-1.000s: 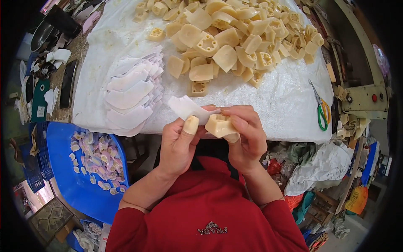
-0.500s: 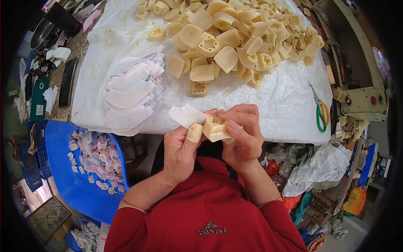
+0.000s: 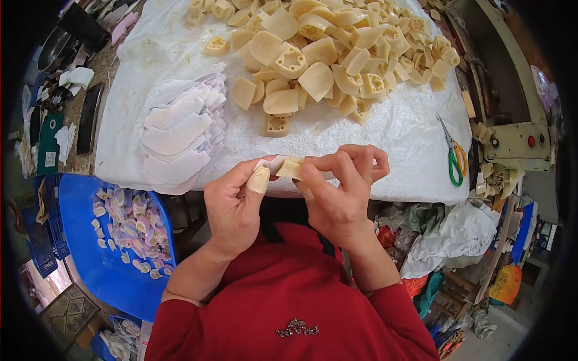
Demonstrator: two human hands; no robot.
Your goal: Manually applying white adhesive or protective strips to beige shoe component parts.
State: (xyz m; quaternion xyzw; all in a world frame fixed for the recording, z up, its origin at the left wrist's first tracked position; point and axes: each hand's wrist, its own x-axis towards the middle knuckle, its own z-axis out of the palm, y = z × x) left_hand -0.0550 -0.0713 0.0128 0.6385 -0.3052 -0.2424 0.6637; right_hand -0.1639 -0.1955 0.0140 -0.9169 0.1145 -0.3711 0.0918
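Observation:
My left hand (image 3: 232,201) is closed, with a pale cut sheet piece (image 3: 270,161) between its thumb and fingers. A beige finger cover sits on that thumb. The piece meets the left side of a beige plastic shoe heel (image 3: 292,168); the left fingers behind are partly hidden. My right hand (image 3: 340,186) pinches the heel's right side with thumb and index finger, other fingers bent outward. Both hands are over the near edge of the table. Beyond them lies a large pile of beige shoe heels (image 3: 319,81). To the left is a fanned stack of pale cut pieces (image 3: 174,135).
A blue tub (image 3: 90,265) with many wrapped pinkish heels stands low at the left. Scissors (image 3: 453,157) with green and orange handles lie at the table's right. A phone (image 3: 90,119) is left of the white cloth (image 3: 253,135). Plastic bags (image 3: 448,240) crowd the lower right.
The heel has been turned, its hollow end no longer facing me. The pale piece, sticking out freely before, now sits against the heel's left side. My left hand has shifted left.

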